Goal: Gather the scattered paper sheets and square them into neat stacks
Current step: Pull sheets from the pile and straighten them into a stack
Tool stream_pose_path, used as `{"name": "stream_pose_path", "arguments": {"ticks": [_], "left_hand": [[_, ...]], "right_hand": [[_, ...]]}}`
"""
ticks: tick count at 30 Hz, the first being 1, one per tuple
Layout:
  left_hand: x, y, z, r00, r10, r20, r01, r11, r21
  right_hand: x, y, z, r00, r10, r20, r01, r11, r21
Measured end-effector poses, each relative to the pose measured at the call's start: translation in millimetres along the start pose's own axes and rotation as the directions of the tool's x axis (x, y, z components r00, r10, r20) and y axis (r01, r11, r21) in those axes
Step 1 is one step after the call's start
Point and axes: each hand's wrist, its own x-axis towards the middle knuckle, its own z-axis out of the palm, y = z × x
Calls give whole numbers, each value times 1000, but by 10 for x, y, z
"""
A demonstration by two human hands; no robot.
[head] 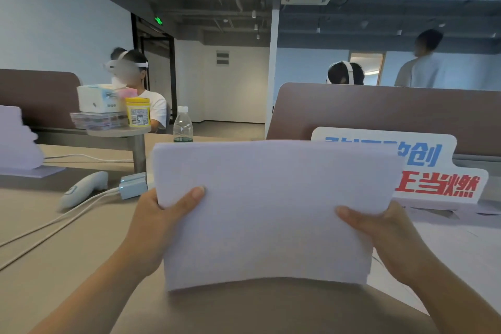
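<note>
While it is held up above the desk [67, 252], the stack of paper sheets [265, 211] is gripped at both lower sides: the left hand [160, 222] is clamped on its left edge with the thumb laid over the front, and the right hand [379, 230] is clamped on its right edge likewise. More white sheets [447, 236] are spread flat on the desk at the right, below a lettered sign [439, 179]. A water bottle [183, 125] is seen behind the stack, and white cables [54, 222] are trailed across the desk at the left.
</note>
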Motion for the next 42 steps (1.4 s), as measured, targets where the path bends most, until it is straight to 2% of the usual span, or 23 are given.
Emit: {"name": "stream_pose_path", "arguments": {"ticks": [2, 4, 6, 9, 12, 14, 15, 17, 18, 20, 23, 27, 30, 32, 34, 35, 36, 37, 39, 40, 41, 42], "left_hand": [[22, -6, -16, 1000, 3, 13, -3, 1000, 2], [-13, -72, -35, 997, -51, 65, 51, 999, 0], [-64, -131, -38, 993, -89, 73, 84, 994, 71], [-60, -123, -9, 996, -88, -35, 93, 969, 227], [-27, -86, 4, 986, -76, -147, 110, 964, 240], [-18, -87, -9, 970, -112, -218, 146, 978, 150], [-18, -78, -10, 955, -146, -260, 171, 982, 75], [-13, -63, 4, 920, -217, -326, 206, 976, -69], [-18, -53, 24, 903, -246, -352, 215, 969, -123], [-35, -52, 77, 871, -302, -387, 233, 948, -216], [-63, -103, 112, 842, -360, -402, 274, 927, -256], [-50, -200, 69, 863, -366, -347, 309, 928, -210], [-41, -249, 43, 899, -350, -264, 308, 933, -186], [-8, -205, -2, 929, -351, -121, 305, 908, -288], [90, -165, -189, 921, -390, 18, 340, 778, -528], [156, -150, -303, 888, -455, 71, 398, 681, -614], [214, -143, -412, 830, -541, 132, 492, 602, -628], [245, -138, -467, 754, -627, 195, 609, 557, -565], [262, -198, -483, 635, -741, 218, 771, 588, -245], [249, -232, -425, 622, -762, 180, 780, 623, -56], [235, -263, -359, 647, -756, 99, 749, 654, 104], [227, -306, -302, 716, -698, 3, 682, 701, 207]], "right_hand": [[10, 16, -44, 1000, 12, -2, -12, 1000, 7], [-19, 78, -55, 997, 59, 39, -59, 998, -1], [-57, 142, -45, 990, 127, 69, -125, 992, -23], [-72, 184, -46, 977, 203, 67, -200, 979, -49], [-42, 206, -60, 970, 240, 29, -240, 970, -26], [-37, 258, -12, 954, 296, -48, -289, 950, 119], [-45, 278, 53, 939, 332, -88, -302, 920, 252], [-56, 329, 269, 916, 390, -95, -284, 796, 534], [-64, 327, 436, 906, 417, -70, -288, 730, 620], [-82, 295, 816, 898, 438, -42, -307, 692, 654], [1, 299, 1303, 873, 474, -111, -326, 738, 591], [225, 351, 1443, 816, 433, -382, -248, 860, 446], [348, 416, 1380, 792, 421, -443, -275, 893, 358], [423, 420, 1309, 792, 399, -461, -285, 911, 300], [484, 385, 1191, 823, 360, -439, -292, 932, 216], [501, 374, 1116, 852, 346, -393, -305, 938, 166], [519, 377, 1050, 875, 356, -327, -333, 934, 127], [527, 395, 991, 889, 388, -245, -376, 922, 95], [524, 466, 937, 877, 468, -107, -470, 882, 6], [512, 503, 930, 863, 502, -67, -505, 862, -39], [505, 535, 917, 857, 513, -43, -515, 855, -69], [511, 574, 890, 859, 511, -38, -512, 855, -83]]}}
